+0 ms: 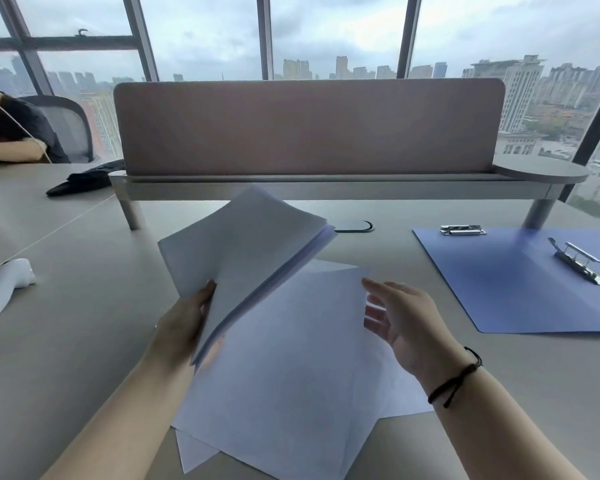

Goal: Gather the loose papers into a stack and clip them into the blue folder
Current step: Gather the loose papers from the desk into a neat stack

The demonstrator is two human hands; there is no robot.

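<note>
Stack (pixel 243 251) in left hand (pixel 181 323) grip, raised

We see a broad, smooth grey desk (pixel 84 323) carrying loose white paper sheets (pixel 291 375) at the near middle, an open blue folder with metal clips (pixel 520 289) to the right, a white cloth bundle (pixel 0 289) at left.

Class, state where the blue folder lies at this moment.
In the head view, the blue folder lies open on the desk at the right, beyond the right hand and apart from the loose papers.
</note>
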